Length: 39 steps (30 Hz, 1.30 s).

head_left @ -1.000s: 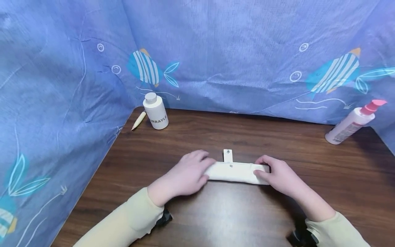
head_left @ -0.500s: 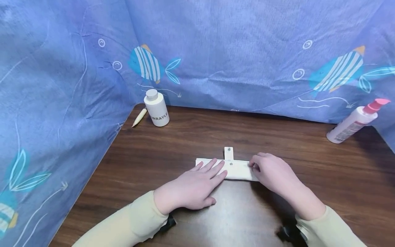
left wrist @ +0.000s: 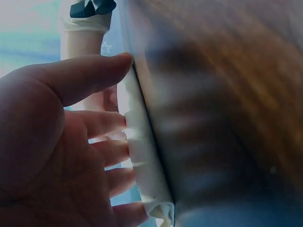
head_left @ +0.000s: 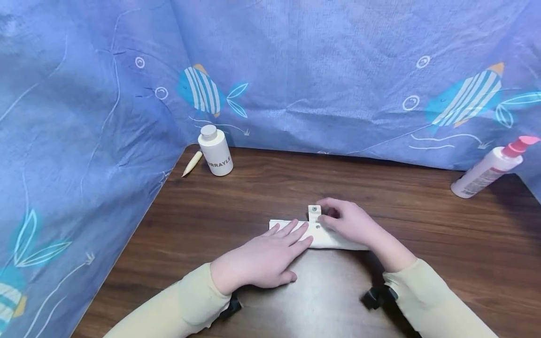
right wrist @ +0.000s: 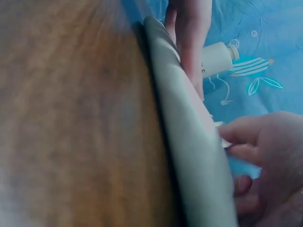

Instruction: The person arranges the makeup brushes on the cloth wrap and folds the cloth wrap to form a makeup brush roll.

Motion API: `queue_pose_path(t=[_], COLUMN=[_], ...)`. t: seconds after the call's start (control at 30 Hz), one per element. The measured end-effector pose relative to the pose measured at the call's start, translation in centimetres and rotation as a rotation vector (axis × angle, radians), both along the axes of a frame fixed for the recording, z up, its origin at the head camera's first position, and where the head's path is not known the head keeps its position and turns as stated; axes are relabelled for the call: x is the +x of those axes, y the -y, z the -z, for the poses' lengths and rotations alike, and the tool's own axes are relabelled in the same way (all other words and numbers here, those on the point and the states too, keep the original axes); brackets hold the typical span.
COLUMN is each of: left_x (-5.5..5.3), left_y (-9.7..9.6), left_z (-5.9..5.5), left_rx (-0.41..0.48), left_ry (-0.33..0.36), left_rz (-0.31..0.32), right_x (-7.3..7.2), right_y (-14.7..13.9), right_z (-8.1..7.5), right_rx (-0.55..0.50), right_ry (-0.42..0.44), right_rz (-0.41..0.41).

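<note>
A white rolled or folded fabric bundle [head_left: 338,240] lies crosswise on the table, with a metal snap on its face. From its far edge sticks out a short snap strap [head_left: 314,212] with a metal stud. My left hand [head_left: 266,258] rests on the bundle's left part, fingers straight and spread across it. In the left wrist view its fingertips [left wrist: 124,150] lie along the cloth's edge. My right hand [head_left: 352,223] is at the strap, thumb and index finger curled at its right edge. The right wrist view shows those fingers [right wrist: 239,132] pinching the strap beyond the roll.
A white bottle [head_left: 217,152] stands at the back left with a cream, pointed stick [head_left: 192,163] beside it. At the back right is a white pump bottle [head_left: 486,171] with a pink top. A blue fish-print cloth [head_left: 317,84] walls the table's back and left.
My left hand moved right and flattened onto the bundle. My right hand left the bundle's right end and moved left to the snap strap.
</note>
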State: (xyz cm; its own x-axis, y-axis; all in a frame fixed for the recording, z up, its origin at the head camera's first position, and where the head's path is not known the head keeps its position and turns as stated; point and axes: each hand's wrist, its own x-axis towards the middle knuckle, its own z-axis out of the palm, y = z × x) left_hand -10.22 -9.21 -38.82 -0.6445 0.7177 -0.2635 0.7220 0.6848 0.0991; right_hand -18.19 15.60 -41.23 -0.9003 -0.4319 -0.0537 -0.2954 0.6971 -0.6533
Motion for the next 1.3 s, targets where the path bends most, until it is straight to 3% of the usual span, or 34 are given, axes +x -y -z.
queue_pose_path(t=[0.17, 0.33, 0.63, 0.93, 1.1, 1.3], left_x=[0.0, -0.3, -0.4, -0.5, -1.0, -1.7], left_y=[-0.1, -0.1, -0.1, 0.2, 1.0, 2.1], left_z=[-0.4, -0.5, -0.6, -0.5, -0.4, 0.3], left_rx=[0.007, 0.017, 0.008, 0.033, 0.047, 0.108], left_ry=[-0.01, 0.022, 0.048, 0.058, 0.06, 0.14], left_rz=[0.007, 0.007, 0.016, 0.045, 0.033, 0.005], right_x=[0.5, 0.7, 1.7, 3.4, 3.2, 3.3], right_y=[-0.8, -0.9, -0.2, 1.0, 1.9, 3.0], right_z=[0.0, 0.1, 0.4, 0.1, 0.4, 1.6], right_rx=[-0.158, -0.158, -0.111, -0.064, -0.085, -0.038], right_ry=[0.002, 0.011, 0.003, -0.082, -0.096, -0.101], right_rz=[-0.068, -0.1, -0.011, 0.067, 0.128, 0.181])
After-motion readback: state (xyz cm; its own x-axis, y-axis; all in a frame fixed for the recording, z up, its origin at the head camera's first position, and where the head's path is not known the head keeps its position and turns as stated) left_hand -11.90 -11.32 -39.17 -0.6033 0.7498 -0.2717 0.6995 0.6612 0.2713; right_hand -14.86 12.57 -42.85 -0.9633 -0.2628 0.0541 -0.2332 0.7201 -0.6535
